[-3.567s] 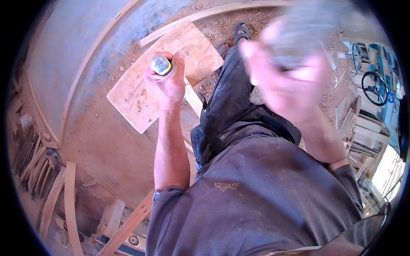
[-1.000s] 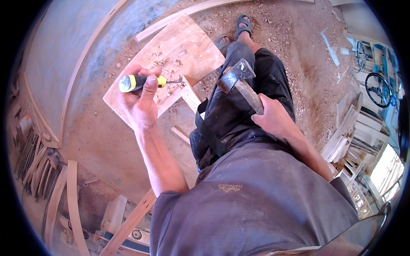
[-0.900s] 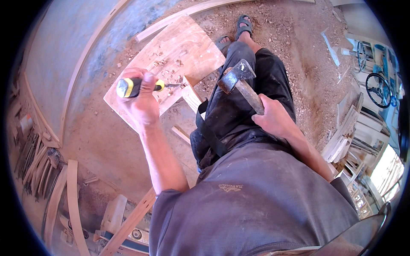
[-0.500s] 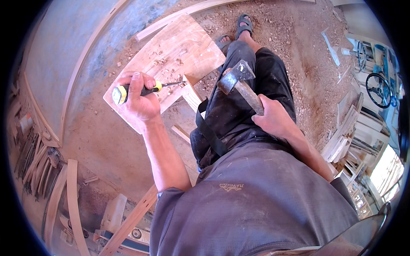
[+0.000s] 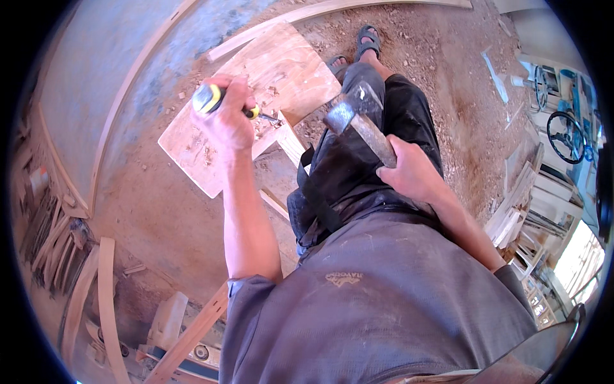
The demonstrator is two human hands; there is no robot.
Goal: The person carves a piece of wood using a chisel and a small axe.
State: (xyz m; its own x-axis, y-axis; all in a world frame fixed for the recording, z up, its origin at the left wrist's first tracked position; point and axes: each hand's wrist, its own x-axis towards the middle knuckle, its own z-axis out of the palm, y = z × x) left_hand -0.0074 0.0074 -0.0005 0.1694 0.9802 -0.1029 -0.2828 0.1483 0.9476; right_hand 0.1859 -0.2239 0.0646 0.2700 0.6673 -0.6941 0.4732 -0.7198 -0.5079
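My left hand (image 5: 229, 125) is closed around the yellow-and-black handle of a chisel (image 5: 208, 99). The chisel's metal blade slants toward the corner of a pale wooden piece (image 5: 291, 142), with its tip at or very near the wood; contact is hard to tell. This piece lies over a broad plywood board (image 5: 297, 61) strewn with shavings. In my right hand (image 5: 412, 168) is a hatchet (image 5: 374, 137), gripped by its wooden handle. Its worn metal head is held over my thigh, to the right of the wooden piece and apart from the chisel.
Curved wooden strips (image 5: 109, 307) lie at the lower left, and a long strip (image 5: 332, 9) runs along the far side. Wood chips (image 5: 416, 45) cover the ground. Stacked timber (image 5: 511, 205) and a black steering wheel (image 5: 566, 136) are at the right.
My left hand has risen and shifted slightly right, tipping the chisel's handle up so that it stands steeper. The hatchet has barely moved, and my right hand keeps its grip.
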